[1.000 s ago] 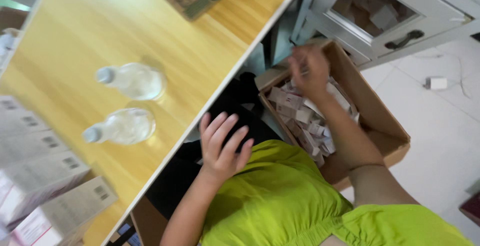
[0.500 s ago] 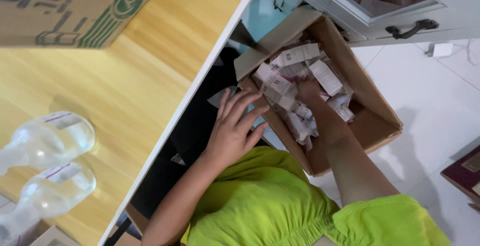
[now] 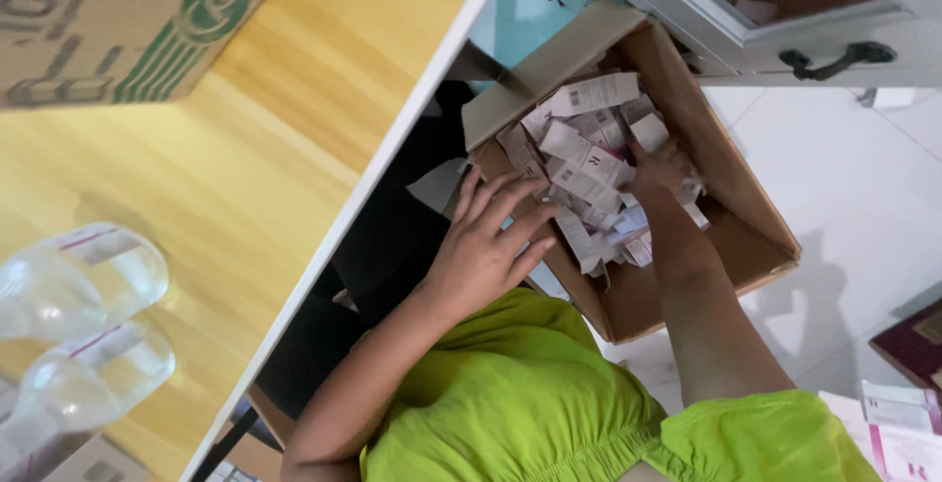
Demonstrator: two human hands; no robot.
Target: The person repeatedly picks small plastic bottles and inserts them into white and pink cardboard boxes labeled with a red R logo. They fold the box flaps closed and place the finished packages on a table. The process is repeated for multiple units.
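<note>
A person's right hand digs, fingers buried, into small white cartons heaped in an open cardboard box on the floor; its grip cannot be made out. The left hand, fingers spread, rests on the box's near-left edge.

Matt brown cardboard box; glossy wood-grain table; clear plastic bottles

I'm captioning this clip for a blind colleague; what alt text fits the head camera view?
A person in a green top digs their right hand into a cardboard box of small white cartons on the floor, left hand at its edge. Two clear bottles stand on the wooden table beside them.
</note>
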